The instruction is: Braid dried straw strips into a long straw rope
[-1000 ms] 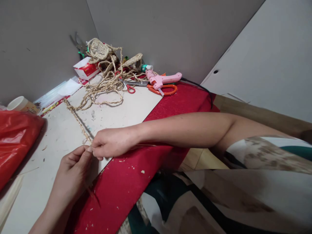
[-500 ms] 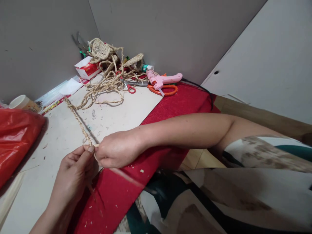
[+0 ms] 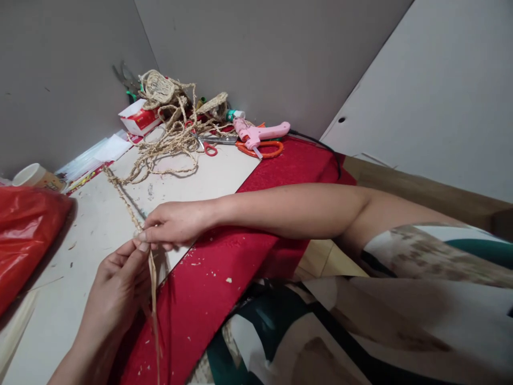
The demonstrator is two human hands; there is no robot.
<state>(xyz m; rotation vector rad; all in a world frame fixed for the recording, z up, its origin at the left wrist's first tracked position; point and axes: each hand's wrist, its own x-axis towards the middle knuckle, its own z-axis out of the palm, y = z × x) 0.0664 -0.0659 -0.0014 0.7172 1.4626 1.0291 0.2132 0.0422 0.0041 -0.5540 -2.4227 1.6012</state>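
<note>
A tan braided straw cord [image 3: 123, 197] runs from the pile of cord down to my fingers. My left hand [image 3: 122, 272] pinches its near end between thumb and fingers. Touching the same spot from above and the right, my right hand [image 3: 172, 223] has its thumb and fingertips closed on the cord. Loose straw strands [image 3: 154, 289] hang below the pinch, over the red cloth [image 3: 208, 294]. The fingers hide the exact point where the strands join the braid.
At the back lies a heap of braided cord [image 3: 172, 133] with small red-handled scissors [image 3: 209, 148], orange-handled scissors [image 3: 276, 149] and a pink glue gun [image 3: 264, 131]. A red-and-white box [image 3: 140, 118], paper cup [image 3: 34, 176] and red plastic bag [image 3: 32, 230] are leftward. A white board [image 3: 96, 224] covers the cloth.
My right hand has moved up and left, from beside the strands to the pinch point. The strand that stretched rightward now hangs down. My left hand keeps its pinch.
</note>
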